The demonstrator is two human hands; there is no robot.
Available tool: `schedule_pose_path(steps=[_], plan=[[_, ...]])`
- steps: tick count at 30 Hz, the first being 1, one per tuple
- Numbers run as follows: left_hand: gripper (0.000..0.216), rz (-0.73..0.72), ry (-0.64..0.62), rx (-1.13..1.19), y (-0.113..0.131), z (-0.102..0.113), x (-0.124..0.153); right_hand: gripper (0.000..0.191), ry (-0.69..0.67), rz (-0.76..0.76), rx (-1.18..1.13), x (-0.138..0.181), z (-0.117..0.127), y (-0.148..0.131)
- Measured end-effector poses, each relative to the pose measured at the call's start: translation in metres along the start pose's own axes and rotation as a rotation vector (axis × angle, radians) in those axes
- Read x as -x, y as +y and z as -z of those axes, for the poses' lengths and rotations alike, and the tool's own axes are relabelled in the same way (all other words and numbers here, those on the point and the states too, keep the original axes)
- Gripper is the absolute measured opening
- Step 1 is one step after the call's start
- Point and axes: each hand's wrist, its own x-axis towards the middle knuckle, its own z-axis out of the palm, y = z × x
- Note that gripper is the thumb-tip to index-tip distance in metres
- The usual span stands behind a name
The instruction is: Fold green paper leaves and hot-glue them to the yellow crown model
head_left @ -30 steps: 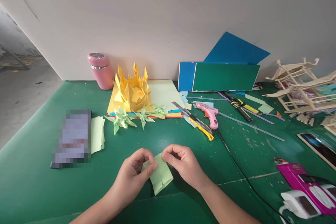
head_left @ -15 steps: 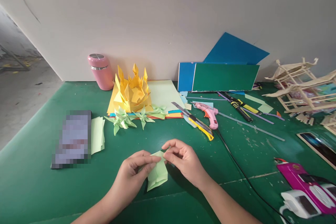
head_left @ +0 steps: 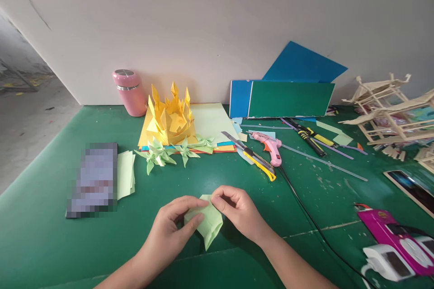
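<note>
A piece of light green folded paper [head_left: 210,226] is held just above the green table, with creases and a loose, opened fold at its lower end. My left hand [head_left: 172,221] grips it from the left, thumb lying on the face and fingers along the upper edge. At the upper right corner, my right hand [head_left: 239,212] pinches the paper between thumb and forefinger. Beyond my hands lie light green paper flowers [head_left: 158,153], in front of a yellow folded-paper crown shape [head_left: 169,122]. Part of the paper is hidden behind my left fingers.
A utility knife [head_left: 259,165] and a pink glue gun [head_left: 269,144] with a black cord lie ahead right. Small green sheets [head_left: 125,176] sit beside a blurred dark object [head_left: 95,180]. A pink flask [head_left: 131,95] stands back left. A magenta power strip [head_left: 400,235] is at right.
The folded paper has turned, its lower end swinging right and opening a little. My right fingers have closed in on its upper corner, and my left thumb has shifted slightly.
</note>
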Motion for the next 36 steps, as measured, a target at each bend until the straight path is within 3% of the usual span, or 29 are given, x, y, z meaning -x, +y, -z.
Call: schedule_pose_path(steps=[7, 13, 16, 19, 22, 28, 36], plan=[[0.013, -0.045, -0.041, -0.05, 0.0, 0.001, -0.001, 0.028, -0.004, -0.003, 0.011, 0.001, -0.001, 0.002], [0.015, -0.047, -0.079, -0.021, 0.003, 0.001, -0.001, 0.036, 0.003, -0.05, -0.097, -0.001, 0.0, 0.004], [0.014, -0.012, -0.038, -0.008, 0.002, 0.001, -0.002, 0.038, 0.057, -0.038, -0.177, -0.002, 0.003, 0.005], [0.015, 0.021, 0.032, 0.039, -0.001, 0.001, -0.003, 0.044, 0.013, -0.017, -0.203, 0.0, 0.004, 0.005], [0.018, 0.022, 0.057, 0.053, -0.005, 0.0, -0.003, 0.05, -0.067, 0.028, -0.111, 0.005, 0.001, 0.001], [0.018, 0.009, 0.062, 0.02, -0.008, -0.001, -0.002, 0.027, -0.11, 0.122, 0.135, 0.011, -0.006, -0.005], [0.016, 0.118, 0.096, 0.203, -0.001, 0.0, -0.003, 0.031, -0.166, 0.157, 0.151, 0.013, -0.006, 0.004]])
